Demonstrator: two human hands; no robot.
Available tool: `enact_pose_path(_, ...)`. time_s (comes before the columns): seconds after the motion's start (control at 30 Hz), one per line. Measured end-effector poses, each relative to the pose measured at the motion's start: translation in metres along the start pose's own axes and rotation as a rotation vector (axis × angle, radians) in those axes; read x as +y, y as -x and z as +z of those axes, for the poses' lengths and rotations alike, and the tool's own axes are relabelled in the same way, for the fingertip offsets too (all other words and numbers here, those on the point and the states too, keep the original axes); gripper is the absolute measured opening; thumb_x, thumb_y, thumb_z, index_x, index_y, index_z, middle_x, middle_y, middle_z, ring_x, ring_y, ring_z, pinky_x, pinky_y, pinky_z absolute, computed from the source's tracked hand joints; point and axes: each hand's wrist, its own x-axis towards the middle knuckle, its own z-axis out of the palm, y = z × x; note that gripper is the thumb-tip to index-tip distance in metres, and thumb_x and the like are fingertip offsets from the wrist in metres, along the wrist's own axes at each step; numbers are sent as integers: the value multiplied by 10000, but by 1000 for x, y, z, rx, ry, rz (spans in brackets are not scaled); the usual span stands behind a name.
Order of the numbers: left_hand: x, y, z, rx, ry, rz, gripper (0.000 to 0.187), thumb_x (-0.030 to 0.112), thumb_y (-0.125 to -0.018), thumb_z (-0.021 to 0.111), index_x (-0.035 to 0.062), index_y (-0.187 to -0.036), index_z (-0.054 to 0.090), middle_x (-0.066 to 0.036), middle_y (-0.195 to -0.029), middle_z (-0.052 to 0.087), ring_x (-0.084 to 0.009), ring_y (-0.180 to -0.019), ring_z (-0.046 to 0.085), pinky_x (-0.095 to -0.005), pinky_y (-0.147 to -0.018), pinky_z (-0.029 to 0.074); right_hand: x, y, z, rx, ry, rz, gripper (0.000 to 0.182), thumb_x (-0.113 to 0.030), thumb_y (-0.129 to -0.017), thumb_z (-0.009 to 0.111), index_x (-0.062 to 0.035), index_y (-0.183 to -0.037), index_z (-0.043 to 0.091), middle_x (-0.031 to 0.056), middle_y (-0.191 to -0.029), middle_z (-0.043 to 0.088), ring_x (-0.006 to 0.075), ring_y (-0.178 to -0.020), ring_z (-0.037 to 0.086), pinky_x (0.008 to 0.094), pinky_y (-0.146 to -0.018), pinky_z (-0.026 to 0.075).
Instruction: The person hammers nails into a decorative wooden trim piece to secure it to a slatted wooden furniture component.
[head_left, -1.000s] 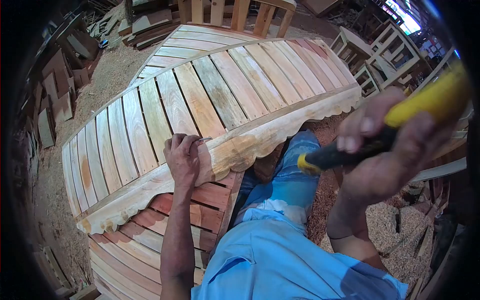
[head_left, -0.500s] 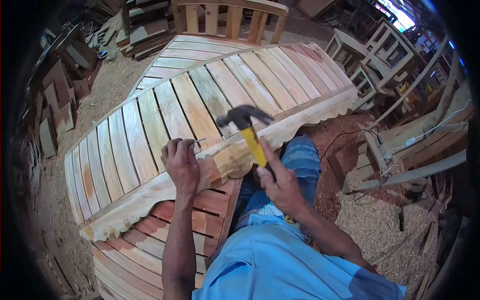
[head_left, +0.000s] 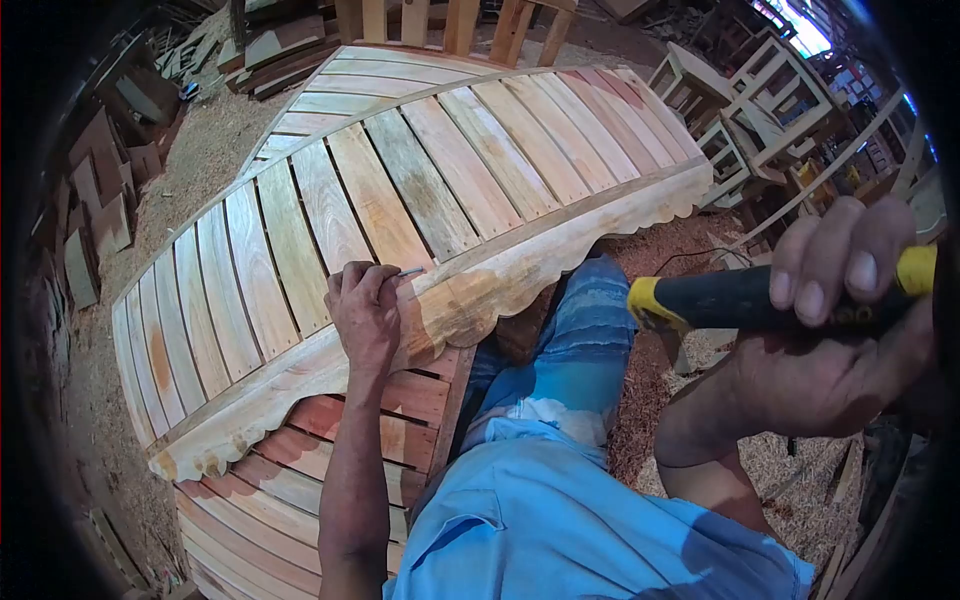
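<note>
My left hand (head_left: 362, 312) is closed around a thin grey metal rod (head_left: 410, 272), too small to tell whether a nail or a punch. It rests by the front edge of a slatted wooden panel (head_left: 345, 205), its fingers pinched and the rod's end sticking out to the right. Raised close to the camera on the right, my right hand (head_left: 835, 310) grips a hammer (head_left: 715, 300) by its black and yellow handle. The hammer's head is out of view. A scalloped wooden trim (head_left: 490, 300) runs along the panel's near edge.
Another slatted panel (head_left: 270, 510) lies below, under my left forearm. A third panel (head_left: 370, 75) lies behind. Wooden chair frames (head_left: 765, 110) stand at the right; scrap boards (head_left: 100, 210) are piled left. Sawdust and shavings (head_left: 215, 140) cover the floor.
My right hand has swung the hammer up and to the right, from above the panel's edge to near the camera. My left hand still holds the rod at nearly the same spot.
</note>
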Motion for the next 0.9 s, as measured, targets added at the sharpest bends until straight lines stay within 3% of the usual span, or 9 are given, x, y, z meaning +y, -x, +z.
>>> enact_pose_path(0.07,1,-1,0,14,7,10,143,115,-933,770,159,-1057,827,-40,-1096,710,-303,-1132,609,-460,-1037,453,24,14,61,137,-28,-79,448,-570,-1156,423,-127,-1123,480,50,-856,540,167,-649,529,278,-621,506)
enact_pose_path(0.17,-1,2,0,14,1,22,129,119,-938,768,150,-1050,823,-46,-1091,705,-306,-1124,609,-465,-1027,454,111,90,101,-68,294,149,383,-393,-1141,491,-115,-1387,397,173,-1059,599,320,-833,617,343,-752,544)
enact_pose_path(0.23,1,0,1,30,7,35,119,123,-939,767,143,-1045,819,-51,-1086,701,-307,-1116,609,-469,-1014,455,151,143,115,-337,402,414,503,-275,-1132,536,-107,-1564,342,255,-1194,638,422,-956,676,387,-838,569)
enact_pose_path(0.33,2,-11,-1,63,4,82,118,121,-933,765,133,-1040,813,-59,-1079,695,-308,-1103,609,-471,-992,455,161,158,116,-300,306,533,723,-113,-1109,592,-115,-1753,261,350,-1404,649,532,-1135,722,409,-950,586)
enact_pose_path(0.4,7,1,-5,34,-9,81,122,113,-927,762,130,-1038,810,-66,-1076,692,-310,-1095,609,-471,-980,455,138,161,114,-203,254,682,753,-90,-1102,598,-107,-1764,240,292,-1523,619,434,-1135,768,396,-914,593)
enact_pose_path(0.57,-3,1,-25,313,-148,159,168,34,-923,763,119,-1065,791,-122,-1120,685,-341,-1115,628,-488,-983,476,104,120,100,-10,170,632,759,-128,-1120,608,-116,-1777,229,254,-1483,670,248,-1040,772,361,-836,603)
enact_pose_path(0.73,-54,17,-61,131,62,-75,109,73,-965,747,71,-1066,786,-105,-1073,692,-323,-1071,624,-449,-965,482,91,94,87,44,45,389,723,-126,-1155,553,-64,-1774,186,182,-1605,495,114,-817,639,271,-686,545)
enact_pose_path(0.8,-63,21,-62,104,83,-68,107,81,-959,751,79,-1060,788,-99,-1054,694,-322,-1059,622,-454,-967,476,83,74,93,113,36,275,713,-172,-1169,532,-60,-1768,164,132,-1374,485,96,-729,583,244,-614,508)
enact_pose_path(0.9,-55,21,-64,72,69,-47,104,75,-975,740,45,-1063,788,-100,-1049,696,-312,-1068,618,-430,-977,488,62,45,105,210,95,65,713,-318,-1193,492,-76,-1755,126,54,-809,569,93,-580,517,228,-511,465)
